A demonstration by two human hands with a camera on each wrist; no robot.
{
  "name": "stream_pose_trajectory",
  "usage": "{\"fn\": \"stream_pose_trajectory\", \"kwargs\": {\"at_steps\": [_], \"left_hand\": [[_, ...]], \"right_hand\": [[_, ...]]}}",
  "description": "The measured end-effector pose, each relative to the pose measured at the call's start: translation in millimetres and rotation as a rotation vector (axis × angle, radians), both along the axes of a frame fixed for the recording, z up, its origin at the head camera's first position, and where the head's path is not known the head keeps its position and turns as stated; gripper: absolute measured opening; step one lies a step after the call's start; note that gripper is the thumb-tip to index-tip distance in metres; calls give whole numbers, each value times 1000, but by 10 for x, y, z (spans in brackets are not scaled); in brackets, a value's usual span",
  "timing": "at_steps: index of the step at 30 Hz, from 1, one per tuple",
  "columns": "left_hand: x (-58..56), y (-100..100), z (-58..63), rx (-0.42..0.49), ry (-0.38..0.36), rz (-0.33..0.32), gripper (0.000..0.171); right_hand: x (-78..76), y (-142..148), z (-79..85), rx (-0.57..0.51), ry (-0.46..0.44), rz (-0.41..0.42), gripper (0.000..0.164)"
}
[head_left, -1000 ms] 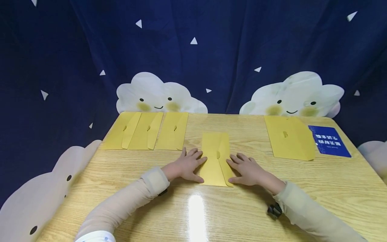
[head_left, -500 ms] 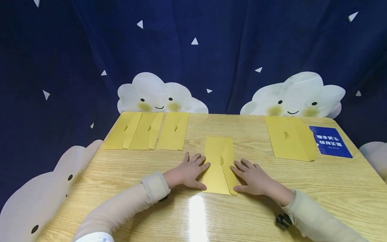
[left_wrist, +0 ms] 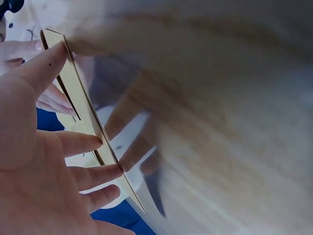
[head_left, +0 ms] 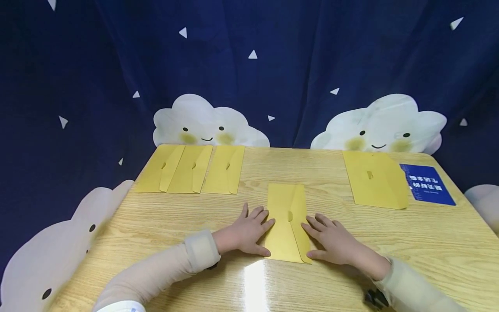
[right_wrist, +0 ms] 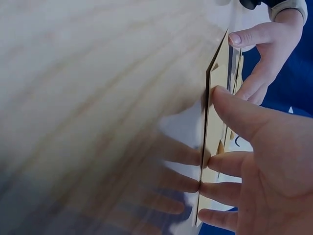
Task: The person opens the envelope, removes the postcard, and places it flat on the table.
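A yellow envelope [head_left: 281, 229] with its flap tucked into a slot lies flat on the table before me, long sides pointing away. At its left edge rests my left hand [head_left: 248, 232], fingers spread, with the thumb near the close corner. My right hand [head_left: 336, 241] touches the opposite edge in the same way. Seen low in the left wrist view, the envelope [left_wrist: 78, 90] has fingertips and thumb of the left hand [left_wrist: 39, 156] on its side. In the right wrist view the right hand [right_wrist: 259, 152] meets the envelope's [right_wrist: 215, 107] other side. Neither hand curls round it.
Several other yellow things lie about: three envelopes in a row, left [head_left: 160, 173], middle [head_left: 185, 175] and right [head_left: 218, 173], at the far left. A wider yellow envelope [head_left: 374, 184] and a blue card [head_left: 430, 184] lie at the far right of the wooden table [head_left: 187, 216].
Both hands and the envelope between them have slid toward me and slightly right. The other envelopes and the blue card have stayed put.
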State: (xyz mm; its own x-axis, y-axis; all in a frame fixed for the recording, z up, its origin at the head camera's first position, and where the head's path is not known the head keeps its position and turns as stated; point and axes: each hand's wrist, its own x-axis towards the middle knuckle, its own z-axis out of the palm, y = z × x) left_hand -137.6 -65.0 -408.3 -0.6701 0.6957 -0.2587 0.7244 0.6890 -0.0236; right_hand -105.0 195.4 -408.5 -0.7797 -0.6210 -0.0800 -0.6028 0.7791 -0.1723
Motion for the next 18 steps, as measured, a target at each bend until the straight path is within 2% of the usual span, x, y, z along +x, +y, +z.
{"fn": "stream_pose_trajectory", "kwargs": {"at_steps": [18], "left_hand": [[186,10,4,-29,17,-49,86]], "right_hand": [[230,61,-37,-11,51,21,74]]}}
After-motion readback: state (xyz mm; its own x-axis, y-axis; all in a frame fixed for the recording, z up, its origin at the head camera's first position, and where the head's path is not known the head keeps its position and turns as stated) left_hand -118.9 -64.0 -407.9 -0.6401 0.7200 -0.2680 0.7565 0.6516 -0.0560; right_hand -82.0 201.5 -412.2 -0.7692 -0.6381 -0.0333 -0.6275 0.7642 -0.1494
